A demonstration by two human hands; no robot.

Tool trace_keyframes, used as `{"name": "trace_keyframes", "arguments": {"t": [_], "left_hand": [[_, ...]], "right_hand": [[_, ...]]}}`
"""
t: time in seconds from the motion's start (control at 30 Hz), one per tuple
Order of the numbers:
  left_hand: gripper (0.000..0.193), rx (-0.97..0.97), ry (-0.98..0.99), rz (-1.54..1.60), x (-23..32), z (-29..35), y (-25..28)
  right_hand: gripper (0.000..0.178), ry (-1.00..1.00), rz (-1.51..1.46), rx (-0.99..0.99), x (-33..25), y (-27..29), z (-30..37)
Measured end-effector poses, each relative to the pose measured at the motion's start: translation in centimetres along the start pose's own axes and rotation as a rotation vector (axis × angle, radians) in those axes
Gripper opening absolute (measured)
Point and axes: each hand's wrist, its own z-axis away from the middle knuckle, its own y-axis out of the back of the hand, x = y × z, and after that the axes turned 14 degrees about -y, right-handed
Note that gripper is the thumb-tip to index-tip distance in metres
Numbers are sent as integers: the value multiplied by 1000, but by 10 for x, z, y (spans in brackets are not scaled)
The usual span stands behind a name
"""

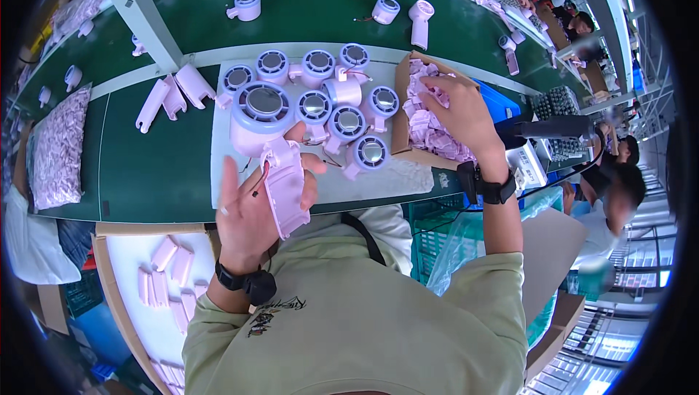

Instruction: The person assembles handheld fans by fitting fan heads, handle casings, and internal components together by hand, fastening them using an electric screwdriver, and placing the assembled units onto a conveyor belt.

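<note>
My left hand (251, 206) is wrapped round a pink handheld fan (284, 184), its handle pointing down toward me and its round lilac-rimmed head facing up. The handle's hollow side shows, and a thin red and black wire hangs out beside it. At the right, my right hand (462, 107) reaches into a cardboard box (402, 118) filled with small pink plastic parts (429, 129). Its fingers are bent together among the parts; what they pinch, if anything, is too small to make out. Several fan heads (348, 122) stand close together on a white mat (378, 185) between the hands.
Pink handle shells (171, 96) lie left of the mat. An open carton (116, 286) with more shells stands at lower left, a bag of pink parts (62, 151) at far left. Beyond runs a green belt (313, 13) with spaced fans. A black arm-like device (553, 127) juts in at right.
</note>
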Motion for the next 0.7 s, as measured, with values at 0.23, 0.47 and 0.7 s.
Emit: {"name": "trace_keyframes", "arguments": {"t": [0.23,0.47,0.7], "left_hand": [[58,-295,-84,-529,-4,-1,9],[49,-296,-3,-508,-8,-6,5],[47,-299,164,-260,-13,-11,10]], "right_hand": [[32,-83,66,-48,-13,-2,-1],[24,23,-91,95,-38,13,8],[26,553,-265,116,-107,9,65]]}}
